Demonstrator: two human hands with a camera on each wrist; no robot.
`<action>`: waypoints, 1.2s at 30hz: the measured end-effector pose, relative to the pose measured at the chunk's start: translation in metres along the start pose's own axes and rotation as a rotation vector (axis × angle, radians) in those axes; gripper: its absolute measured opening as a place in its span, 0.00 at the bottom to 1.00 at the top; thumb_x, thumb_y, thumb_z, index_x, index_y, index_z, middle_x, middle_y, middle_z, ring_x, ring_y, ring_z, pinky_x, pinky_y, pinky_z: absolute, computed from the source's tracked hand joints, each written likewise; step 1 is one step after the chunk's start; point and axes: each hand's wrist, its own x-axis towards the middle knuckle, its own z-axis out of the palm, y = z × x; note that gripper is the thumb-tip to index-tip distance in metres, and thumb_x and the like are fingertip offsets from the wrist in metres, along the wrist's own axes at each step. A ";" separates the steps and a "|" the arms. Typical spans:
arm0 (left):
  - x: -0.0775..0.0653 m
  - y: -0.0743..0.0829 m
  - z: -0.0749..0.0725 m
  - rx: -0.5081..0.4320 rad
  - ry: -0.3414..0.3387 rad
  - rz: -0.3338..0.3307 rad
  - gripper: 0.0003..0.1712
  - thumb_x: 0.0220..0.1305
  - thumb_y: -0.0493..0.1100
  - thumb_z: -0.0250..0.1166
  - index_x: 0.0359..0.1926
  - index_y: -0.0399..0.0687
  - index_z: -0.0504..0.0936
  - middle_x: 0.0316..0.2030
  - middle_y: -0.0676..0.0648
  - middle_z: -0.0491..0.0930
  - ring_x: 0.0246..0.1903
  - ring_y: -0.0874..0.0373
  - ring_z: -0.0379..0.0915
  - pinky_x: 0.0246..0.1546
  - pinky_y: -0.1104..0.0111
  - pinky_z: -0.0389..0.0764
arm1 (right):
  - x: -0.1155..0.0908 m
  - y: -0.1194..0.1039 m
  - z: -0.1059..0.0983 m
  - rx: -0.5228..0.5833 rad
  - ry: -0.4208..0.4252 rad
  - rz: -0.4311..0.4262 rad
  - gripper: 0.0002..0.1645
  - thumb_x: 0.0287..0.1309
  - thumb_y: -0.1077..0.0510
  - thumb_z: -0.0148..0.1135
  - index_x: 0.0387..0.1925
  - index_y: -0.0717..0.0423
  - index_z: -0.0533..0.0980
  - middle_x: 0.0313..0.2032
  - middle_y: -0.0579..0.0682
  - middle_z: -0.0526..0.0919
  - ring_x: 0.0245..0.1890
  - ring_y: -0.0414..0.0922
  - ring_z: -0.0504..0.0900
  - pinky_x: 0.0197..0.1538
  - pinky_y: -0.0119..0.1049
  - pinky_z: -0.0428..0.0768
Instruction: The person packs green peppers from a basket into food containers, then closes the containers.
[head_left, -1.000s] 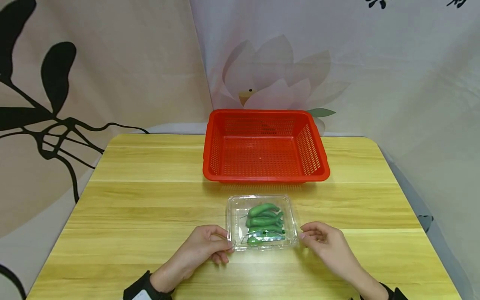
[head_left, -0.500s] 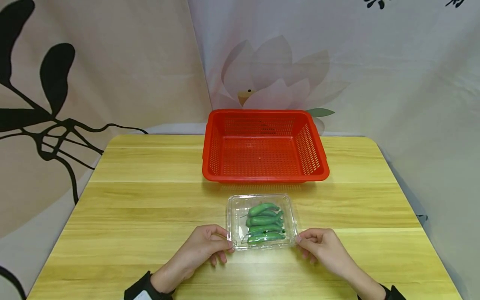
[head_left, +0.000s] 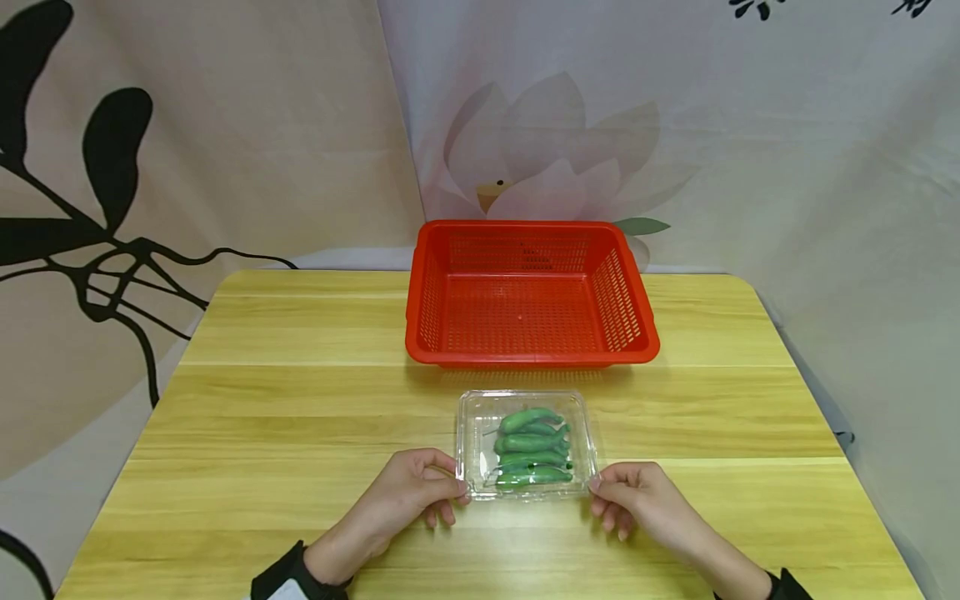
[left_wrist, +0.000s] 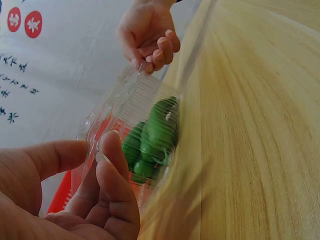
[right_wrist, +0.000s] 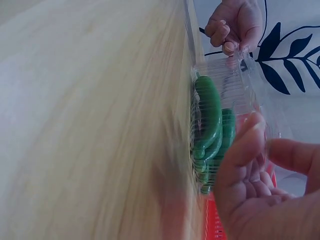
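Note:
A clear plastic clamshell box (head_left: 480,417) with its lid down sits near the table's front, several green chili peppers (head_left: 531,443) inside it. My left hand (head_left: 412,492) pinches the rim at the box's front left corner between thumb and fingers. At the front right corner my right hand (head_left: 641,496) pinches the rim the same way. In the left wrist view the peppers (left_wrist: 155,130) show through the ribbed side wall, the left thumb and fingertips right at the lid's edge. The right wrist view has the right fingers close on the rim, the peppers (right_wrist: 209,110) beside them.
A red plastic basket (head_left: 645,346) with perforated walls stands behind the box at the back of the wooden table (head_left: 300,417). Patterned cloth (head_left: 787,150) hangs behind and beside the table.
My right hand has come in to the box's front right corner and taken hold of its rim. My left hand keeps its hold, and the box has barely moved.

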 end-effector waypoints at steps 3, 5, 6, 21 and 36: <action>0.000 0.000 0.001 0.002 0.006 -0.003 0.15 0.65 0.37 0.71 0.47 0.31 0.78 0.33 0.38 0.89 0.22 0.58 0.81 0.21 0.72 0.76 | 0.000 0.001 0.000 0.025 -0.017 0.005 0.18 0.74 0.61 0.59 0.38 0.79 0.76 0.30 0.56 0.84 0.23 0.39 0.81 0.24 0.30 0.80; 0.000 0.000 0.001 0.004 0.013 -0.009 0.15 0.64 0.37 0.71 0.47 0.32 0.78 0.33 0.38 0.89 0.21 0.58 0.81 0.21 0.72 0.76 | 0.000 0.001 0.000 0.032 -0.017 0.007 0.17 0.74 0.61 0.59 0.37 0.77 0.76 0.29 0.55 0.84 0.23 0.39 0.80 0.24 0.30 0.80; 0.001 0.000 0.002 0.005 0.016 -0.010 0.15 0.64 0.37 0.71 0.46 0.32 0.78 0.33 0.38 0.89 0.21 0.58 0.81 0.21 0.72 0.76 | 0.001 0.002 0.001 0.034 -0.016 0.008 0.17 0.74 0.61 0.59 0.36 0.76 0.76 0.29 0.55 0.84 0.23 0.39 0.80 0.24 0.29 0.79; 0.002 0.001 0.003 0.017 0.040 -0.006 0.15 0.63 0.36 0.71 0.46 0.32 0.78 0.32 0.38 0.88 0.20 0.58 0.80 0.21 0.72 0.75 | 0.001 0.003 0.002 0.039 0.006 0.029 0.15 0.73 0.61 0.60 0.35 0.73 0.77 0.27 0.52 0.83 0.22 0.39 0.79 0.24 0.29 0.79; 0.005 0.001 0.004 0.019 0.046 0.005 0.13 0.61 0.34 0.71 0.43 0.32 0.79 0.30 0.39 0.88 0.20 0.58 0.80 0.21 0.72 0.74 | 0.002 0.004 0.002 0.053 0.007 0.038 0.14 0.74 0.62 0.58 0.36 0.72 0.77 0.28 0.52 0.82 0.21 0.39 0.79 0.25 0.30 0.79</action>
